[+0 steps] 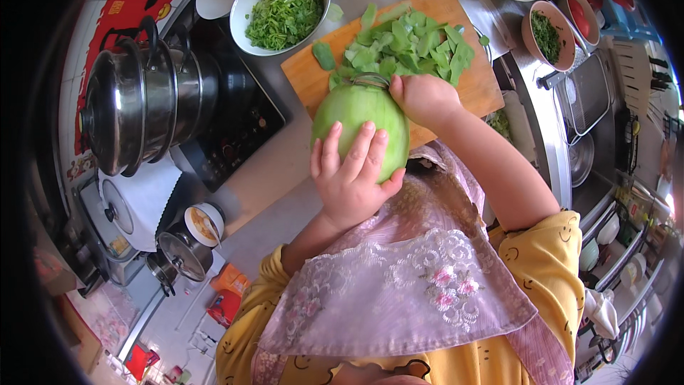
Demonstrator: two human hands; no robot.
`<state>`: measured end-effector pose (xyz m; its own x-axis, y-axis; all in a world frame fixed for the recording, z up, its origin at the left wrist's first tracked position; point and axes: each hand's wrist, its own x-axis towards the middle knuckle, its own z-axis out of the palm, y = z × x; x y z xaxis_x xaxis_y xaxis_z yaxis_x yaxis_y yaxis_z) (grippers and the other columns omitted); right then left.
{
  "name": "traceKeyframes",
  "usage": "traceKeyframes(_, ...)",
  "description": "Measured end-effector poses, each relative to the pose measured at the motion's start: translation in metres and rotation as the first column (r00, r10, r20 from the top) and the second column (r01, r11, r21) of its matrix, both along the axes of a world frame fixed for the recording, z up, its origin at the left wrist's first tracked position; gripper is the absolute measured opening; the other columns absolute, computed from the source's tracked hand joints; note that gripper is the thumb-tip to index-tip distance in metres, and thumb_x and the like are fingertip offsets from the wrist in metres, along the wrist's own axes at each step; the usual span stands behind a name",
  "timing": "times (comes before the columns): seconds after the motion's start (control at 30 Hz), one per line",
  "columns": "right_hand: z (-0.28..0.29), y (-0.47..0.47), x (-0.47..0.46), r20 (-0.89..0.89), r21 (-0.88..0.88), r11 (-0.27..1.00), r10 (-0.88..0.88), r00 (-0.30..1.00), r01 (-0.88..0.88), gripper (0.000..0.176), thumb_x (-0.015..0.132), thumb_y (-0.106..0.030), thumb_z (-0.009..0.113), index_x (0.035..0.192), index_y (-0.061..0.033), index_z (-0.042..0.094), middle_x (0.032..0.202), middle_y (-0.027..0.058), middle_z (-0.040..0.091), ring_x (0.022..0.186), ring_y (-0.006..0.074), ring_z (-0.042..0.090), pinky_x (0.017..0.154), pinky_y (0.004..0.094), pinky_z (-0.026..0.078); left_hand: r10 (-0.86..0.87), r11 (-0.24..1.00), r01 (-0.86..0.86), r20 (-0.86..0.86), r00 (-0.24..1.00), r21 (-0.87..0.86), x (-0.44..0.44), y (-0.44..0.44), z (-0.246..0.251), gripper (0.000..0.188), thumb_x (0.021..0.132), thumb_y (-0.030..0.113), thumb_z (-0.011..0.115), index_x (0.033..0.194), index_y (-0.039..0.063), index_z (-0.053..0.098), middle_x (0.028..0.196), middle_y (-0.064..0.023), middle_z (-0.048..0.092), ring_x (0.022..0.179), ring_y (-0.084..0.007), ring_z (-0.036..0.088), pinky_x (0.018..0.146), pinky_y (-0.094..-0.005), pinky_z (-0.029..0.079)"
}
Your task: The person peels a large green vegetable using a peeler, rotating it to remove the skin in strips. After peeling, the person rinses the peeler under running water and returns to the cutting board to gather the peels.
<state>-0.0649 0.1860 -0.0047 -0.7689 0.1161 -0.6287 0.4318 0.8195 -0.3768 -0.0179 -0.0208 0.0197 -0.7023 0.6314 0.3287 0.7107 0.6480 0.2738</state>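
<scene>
A large, pale green, mostly peeled gourd or melon (363, 112) is tilted over the near edge of a wooden cutting board (304, 77). My left hand (350, 176) grips its near side with the fingers spread over the flesh. At its far end, my right hand (425, 97) is closed around what looks like a vegetable peeler (368, 81). The peeler's curved metal part lies against the gourd, and its handle is hidden in my fist. Just beyond, a heap of green peelings (409, 45) covers much of the board.
A white bowl of chopped greens (286, 13) stands left of the board. Further left, a steel steamer pot (141, 101) is on a black cooktop (251, 112). To the right are a pink bowl of chopped herbs (548, 37), a knife (553, 81) and a sink (593, 139).
</scene>
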Motion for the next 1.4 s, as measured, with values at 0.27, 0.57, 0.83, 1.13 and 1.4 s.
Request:
traceKeyframes(0.27,-0.036,0.018,0.015,0.207,0.138,0.989,-0.075,0.976,0.047,0.054,0.101,-0.043,0.028,0.102,-0.0085,0.070,0.102,0.0153,0.070,0.101,0.0337,0.065,0.087,0.0454,0.052,-0.093,0.995,0.097,-0.084,0.992,0.038,0.016,-0.021,-0.009,0.048,0.080,0.051,0.066,0.117,0.019,0.067,0.128,0.0026,0.061,0.123,-0.0352,0.049,0.105,-0.0514,0.032)
traceKeyframes(0.57,0.023,-0.015,0.031,-0.097,0.114,0.992,0.061,0.993,-0.050,0.049,0.102,-0.042,0.032,0.089,-0.0099,0.067,0.078,0.0172,0.068,0.076,0.0386,0.066,0.071,0.0503,0.052,-0.116,0.990,0.118,-0.020,0.993,0.075,0.011,-0.031,-0.015,0.050,0.080,0.053,0.067,0.120,0.022,0.066,0.131,-0.0005,0.059,0.123,-0.0347,0.050,0.103,-0.0512,0.034)
traceKeyframes(0.83,-0.030,0.016,0.019,0.180,0.228,0.943,0.202,0.963,-0.241,0.054,0.101,-0.045,0.030,0.093,-0.0100,0.070,0.087,0.0128,0.072,0.088,0.0314,0.070,0.076,0.0484,0.054,-0.149,0.988,0.151,-0.070,0.986,0.017,0.020,-0.040,-0.021,0.047,0.084,0.055,0.063,0.118,0.023,0.066,0.130,-0.0021,0.058,0.124,-0.0339,0.047,0.103,-0.0520,0.034)
traceKeyframes(1.13,-0.027,-0.016,0.045,-0.195,-0.003,0.963,-0.265,0.944,0.270,0.051,0.102,-0.044,0.034,0.089,-0.0060,0.064,0.076,0.0232,0.064,0.076,0.0431,0.062,0.070,0.0531,0.047,0.032,0.955,-0.055,0.082,0.996,0.292,0.008,-0.069,-0.042,0.054,0.085,0.053,0.063,0.123,0.015,0.062,0.133,-0.0116,0.055,0.127,-0.0398,0.046,0.104,-0.0545,0.035)
traceKeyframes(1.4,0.009,-0.054,0.045,-0.292,0.144,0.987,-0.030,0.956,0.075,0.042,0.100,-0.040,0.042,0.080,-0.0076,0.061,0.070,0.0157,0.066,0.064,0.0352,0.065,0.061,0.0469,0.052,0.052,0.981,-0.066,0.085,0.995,0.184,-0.016,-0.060,-0.018,0.058,0.085,0.051,0.064,0.127,0.012,0.061,0.135,-0.0119,0.055,0.124,-0.0431,0.047,0.101,-0.0557,0.037)
